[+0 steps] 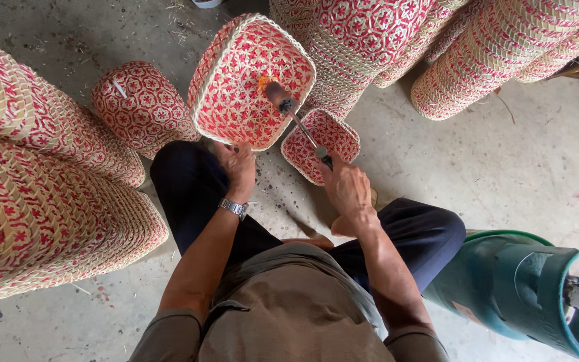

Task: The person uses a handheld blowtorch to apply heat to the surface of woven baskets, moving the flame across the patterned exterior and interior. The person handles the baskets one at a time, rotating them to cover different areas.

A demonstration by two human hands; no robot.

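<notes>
My left hand (237, 164) grips the near rim of a square red-and-cream woven basket (249, 80), tilted so its inside faces me. My right hand (344, 188) holds the handle of a gas torch (296, 117). The torch's nozzle points into the basket, where a small orange flame shows against the weave. A watch sits on my left wrist. I am squatting, with my knees in dark trousers on either side.
A small woven lid or tray (333, 137) lies on the concrete floor just behind the torch. Stacks of matching baskets stand at left (41, 181), behind (356, 40) and at right (497, 47). A green gas cylinder (524, 288) lies at lower right.
</notes>
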